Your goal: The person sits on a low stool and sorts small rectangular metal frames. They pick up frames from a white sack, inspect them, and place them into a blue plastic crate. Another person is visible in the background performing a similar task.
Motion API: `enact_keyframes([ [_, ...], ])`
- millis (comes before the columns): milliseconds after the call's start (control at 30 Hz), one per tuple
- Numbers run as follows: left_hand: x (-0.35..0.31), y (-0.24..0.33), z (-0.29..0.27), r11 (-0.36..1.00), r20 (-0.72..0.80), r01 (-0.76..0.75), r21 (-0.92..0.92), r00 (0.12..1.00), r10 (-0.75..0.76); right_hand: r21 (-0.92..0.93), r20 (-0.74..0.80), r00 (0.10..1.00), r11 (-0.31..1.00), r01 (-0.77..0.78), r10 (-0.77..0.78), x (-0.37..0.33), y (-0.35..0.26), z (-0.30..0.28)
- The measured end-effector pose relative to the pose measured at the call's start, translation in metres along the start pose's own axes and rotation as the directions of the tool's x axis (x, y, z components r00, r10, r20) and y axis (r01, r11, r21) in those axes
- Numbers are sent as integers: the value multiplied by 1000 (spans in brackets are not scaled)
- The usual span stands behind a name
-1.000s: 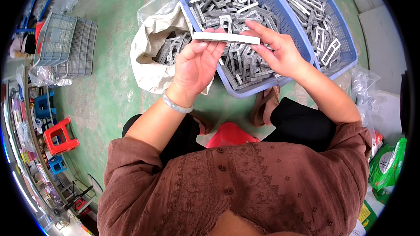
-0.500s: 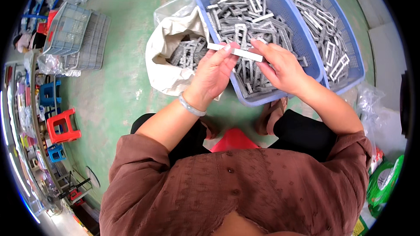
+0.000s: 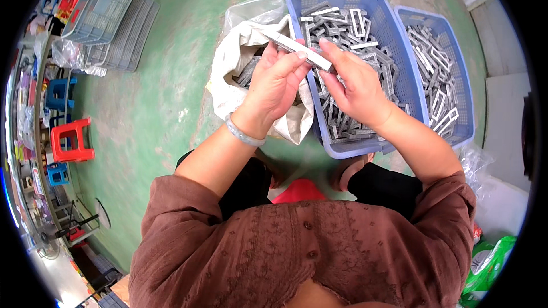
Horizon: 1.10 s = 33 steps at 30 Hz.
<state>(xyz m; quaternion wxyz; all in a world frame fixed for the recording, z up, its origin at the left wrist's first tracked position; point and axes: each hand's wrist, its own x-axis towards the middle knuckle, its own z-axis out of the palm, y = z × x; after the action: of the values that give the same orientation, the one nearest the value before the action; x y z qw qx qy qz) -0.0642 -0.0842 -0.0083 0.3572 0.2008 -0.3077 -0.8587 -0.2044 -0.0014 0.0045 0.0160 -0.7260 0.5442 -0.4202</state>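
Between my hands is a long, slim rectangular frame piece [image 3: 317,60], its white edge turned up and its sides grey. My left hand [image 3: 278,77] pinches it near the middle, thumb on top and fingers beneath. Around its right end curl the thumb and fingers of my right hand [image 3: 359,88], loosely; some fingertips are hidden. Below and to the left stands a white cloth sack [image 3: 225,88] holding more grey pieces, partly covered by my left hand. A blue plastic basket [image 3: 419,100] full of grey and white frames [image 3: 357,23] lies beyond my right hand.
A second blue basket [image 3: 467,80] of similar frames adjoins the first on the right. At left are stacked grey crates [image 3: 123,28], a red stool [image 3: 71,140] and shelving [image 3: 40,108]. A clear plastic bag [image 3: 251,11] lies behind the sack. A green bag [image 3: 491,268] sits at lower right.
The frame piece has tilted more steeply, its left end now farther up and its side showing. The view has shifted, so the baskets and sack appear lower and farther right.
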Motion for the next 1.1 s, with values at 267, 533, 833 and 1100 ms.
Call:
enact_keyframes([
  [267,5,32,-19,996,-29,-71,-50,997,70,-68,-6,973,971,230,-231,30,0,29],
  [533,12,40,-37,994,-50,-107,-13,993,106,-63,27,971,969,240,-238,49,-2,42],
  [833,17,52,-52,992,-400,71,105,916,-23,193,131,904,883,-427,408,68,57,57],
  [1100,14,68,-63,969,-345,112,222,938,-29,-324,251,938,934,-152,240,131,151,102],
])
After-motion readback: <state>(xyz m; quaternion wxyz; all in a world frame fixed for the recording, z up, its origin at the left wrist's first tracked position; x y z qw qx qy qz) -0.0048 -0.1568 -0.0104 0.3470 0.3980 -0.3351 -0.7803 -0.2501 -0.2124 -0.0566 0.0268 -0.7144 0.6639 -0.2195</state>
